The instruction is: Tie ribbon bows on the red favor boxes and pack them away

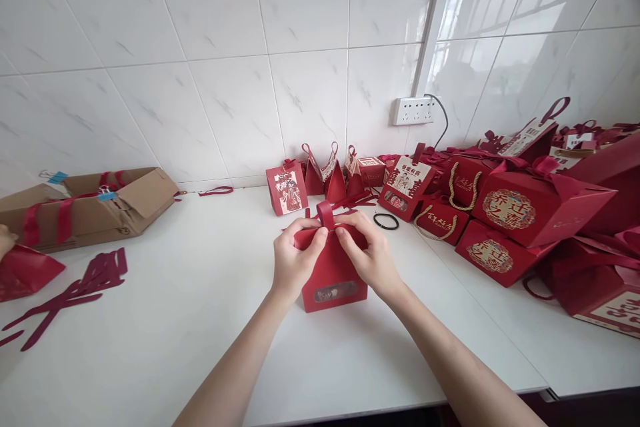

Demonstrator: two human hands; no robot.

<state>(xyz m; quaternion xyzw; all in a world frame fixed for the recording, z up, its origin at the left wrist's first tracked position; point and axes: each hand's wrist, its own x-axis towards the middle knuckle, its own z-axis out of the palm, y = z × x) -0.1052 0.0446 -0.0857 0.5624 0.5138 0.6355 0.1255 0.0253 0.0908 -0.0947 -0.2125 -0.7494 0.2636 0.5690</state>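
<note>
A small red gift box [334, 283] with a little window near its base stands upright on the white table [200, 320] in front of me. My left hand [294, 260] pinches the left side of the box's folded top. My right hand [369, 255] pinches the right side of the top. A red ribbon loop handle [325, 212] sticks up between my fingers. Both hands are closed on the box's top flaps.
Finished small red boxes [320, 180] stand by the tiled wall. Larger red gift boxes [530, 210] crowd the right side. A black hair tie [386, 221] lies near them. An open cardboard carton [90, 210] and loose red ribbon strips [75, 290] lie left. Another person's hand [6, 240] shows at the left edge.
</note>
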